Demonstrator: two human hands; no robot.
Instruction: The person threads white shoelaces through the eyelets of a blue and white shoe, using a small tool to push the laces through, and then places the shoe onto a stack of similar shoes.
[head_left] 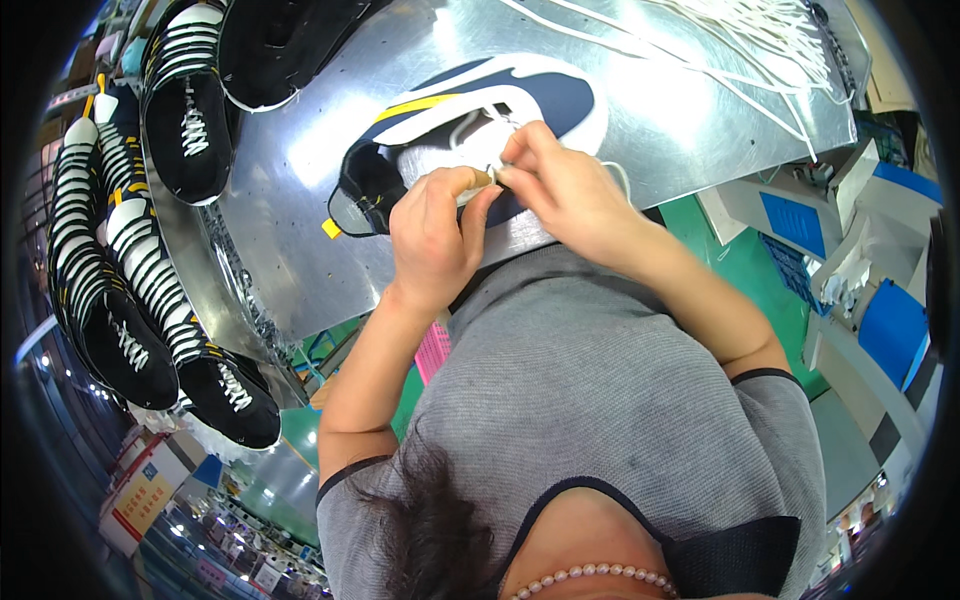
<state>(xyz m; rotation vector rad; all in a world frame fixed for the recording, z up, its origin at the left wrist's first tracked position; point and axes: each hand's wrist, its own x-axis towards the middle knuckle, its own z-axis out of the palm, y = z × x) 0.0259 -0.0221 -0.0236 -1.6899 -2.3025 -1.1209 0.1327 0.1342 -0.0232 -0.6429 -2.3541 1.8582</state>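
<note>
A navy and white shoe upper (565,100) with a yellow stripe lies on the metal table in front of me, its toe to the right and its heel with a yellow tab to the left. Over its near edge my left hand (435,225) is closed, thumb and forefinger pinching a white shoelace (491,172). My right hand (575,195) meets it fingertip to fingertip, also pinched on the lace. Part of the lace runs through the upper's opening, and a loop of it shows beyond my right hand. My hands cover the near side of the upper.
A pile of loose white shoelaces (770,45) lies at the table's far right. Nested black shoe uppers with white lacing (190,110) sit at the far left, and more stacks (150,250) stand beside the table's left edge. The metal table (300,215) reflects bright light.
</note>
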